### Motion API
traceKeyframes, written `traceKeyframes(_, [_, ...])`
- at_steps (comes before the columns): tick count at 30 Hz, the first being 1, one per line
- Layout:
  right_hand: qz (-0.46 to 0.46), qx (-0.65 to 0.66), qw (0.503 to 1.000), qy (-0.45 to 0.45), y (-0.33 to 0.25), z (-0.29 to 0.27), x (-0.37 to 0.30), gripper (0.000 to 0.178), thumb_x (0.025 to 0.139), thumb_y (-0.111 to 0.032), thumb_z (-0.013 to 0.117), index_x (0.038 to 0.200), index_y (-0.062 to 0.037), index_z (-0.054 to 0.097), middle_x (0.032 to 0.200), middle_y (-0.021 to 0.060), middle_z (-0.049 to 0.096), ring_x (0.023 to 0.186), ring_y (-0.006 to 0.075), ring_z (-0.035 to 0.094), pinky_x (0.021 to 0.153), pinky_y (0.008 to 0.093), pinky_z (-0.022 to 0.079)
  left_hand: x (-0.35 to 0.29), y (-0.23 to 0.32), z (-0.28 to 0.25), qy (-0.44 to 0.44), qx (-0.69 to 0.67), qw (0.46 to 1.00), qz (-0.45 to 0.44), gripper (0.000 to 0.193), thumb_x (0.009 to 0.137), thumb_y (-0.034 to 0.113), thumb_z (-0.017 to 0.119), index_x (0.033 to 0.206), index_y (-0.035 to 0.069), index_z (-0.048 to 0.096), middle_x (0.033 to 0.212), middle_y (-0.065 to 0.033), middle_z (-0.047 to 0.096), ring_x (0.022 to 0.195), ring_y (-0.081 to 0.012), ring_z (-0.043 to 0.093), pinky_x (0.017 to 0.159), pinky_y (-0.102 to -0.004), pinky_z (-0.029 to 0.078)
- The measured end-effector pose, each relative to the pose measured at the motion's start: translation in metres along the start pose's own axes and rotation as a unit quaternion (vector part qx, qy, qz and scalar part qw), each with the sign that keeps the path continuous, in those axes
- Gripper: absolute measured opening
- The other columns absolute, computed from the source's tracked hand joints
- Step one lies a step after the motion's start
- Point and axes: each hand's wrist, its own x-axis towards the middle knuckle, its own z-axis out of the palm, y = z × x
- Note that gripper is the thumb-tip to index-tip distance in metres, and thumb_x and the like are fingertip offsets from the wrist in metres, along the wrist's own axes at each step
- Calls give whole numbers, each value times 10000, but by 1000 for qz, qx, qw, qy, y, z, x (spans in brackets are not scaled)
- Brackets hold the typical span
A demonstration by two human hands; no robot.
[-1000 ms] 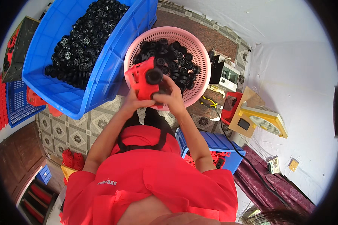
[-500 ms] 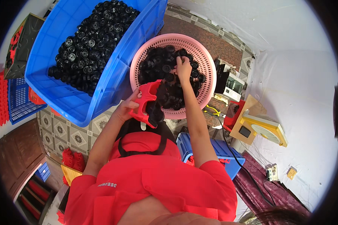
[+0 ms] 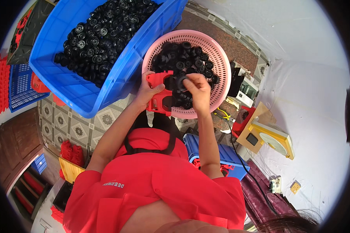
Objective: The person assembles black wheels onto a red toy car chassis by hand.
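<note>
A: Two hands are working over the pink basket. The left hand is gripping a red plastic part by its left edge, thumb lying across the top of it. The part is sitting at the basket's near rim, partly over the pile of black wheels.

B: And the right hand?

A: It is pinching a single black wheel between fingertips and thumb. The wheel is hanging just right of the red part, close to it; whether they are touching, cannot tell.

B: Pose of the arms?

A: Both forearms are reaching up from the red shirt, bare, elbows bent outward. The left wrist is angling in toward the part; the right hand is curling over, knuckles toward the camera.

B: Surroundings?

A: A large blue crate is standing just left of the basket, touching its rim, and holding many more black wheels. Patterned tile floor is showing beneath. A yellow weighing scale is sitting to the right, near a white wall. A smaller blue bin with red pieces is lying by the right elbow. A stack of red parts is lying well apart, lower left.
</note>
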Motion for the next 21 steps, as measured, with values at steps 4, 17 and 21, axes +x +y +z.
traceKeyframes(4, [-4, -106, 994, -19, 11, 8, -11, 201, 822, -38, 725, 999, 2, 637, 875, 31, 644, 759, 83, 616, 686, 225, 512, -6, 0, 11, -35, 0, 999, 18, 758, 746, 156, 835, 1296, 156, 314, 1187, -94, 516, 1094, -204, 531, 904, -360, 501])
traceKeyframes(17, [-79, -71, 994, 15, 29, 10, -22, 197, 800, -66, 754, 943, 5, 639, 833, 25, 605, 709, 81, 606, 617, 222, 493, -13, 8, 4, -62, 57, 996, -10, 916, 654, 151, 884, 1340, 122, 278, 1225, -107, 483, 1126, -212, 521, 938, -345, 483])
traceKeyframes(21, [-95, -227, 969, 6, 33, 8, -16, 282, 791, -62, 753, 1029, 2, 617, 922, 22, 600, 810, 91, 599, 683, 240, 494, -11, 18, 9, -52, 113, 992, -22, 918, 635, 111, 883, 1332, 118, 284, 1221, -102, 484, 1122, -210, 527, 927, -346, 490])
